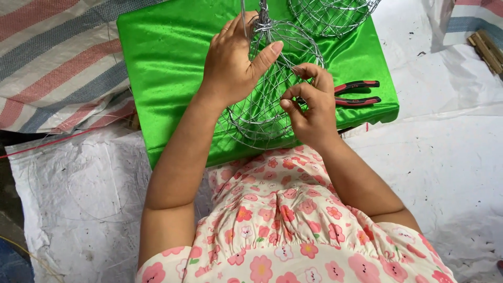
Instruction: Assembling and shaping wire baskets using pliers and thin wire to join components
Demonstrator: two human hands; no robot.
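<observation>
A silver wire basket frame (pixel 262 112) rests on a block covered in shiny green cloth (pixel 167 68). My left hand (pixel 233 60) grips the frame near its top, where the wires bunch into a twisted stem. My right hand (pixel 309 107) pinches a thin wire at the frame's right side, fingers curled tight around it. Both forearms reach up from my lap, which is covered by a pink flowered garment.
Red-handled pliers (pixel 356 93) lie on the green cloth just right of my right hand. A second wire basket (pixel 332 14) sits at the block's far edge. White woven sheeting (pixel 445 167) and a striped tarp (pixel 57 63) cover the ground; wooden sticks (pixel 487 50) lie far right.
</observation>
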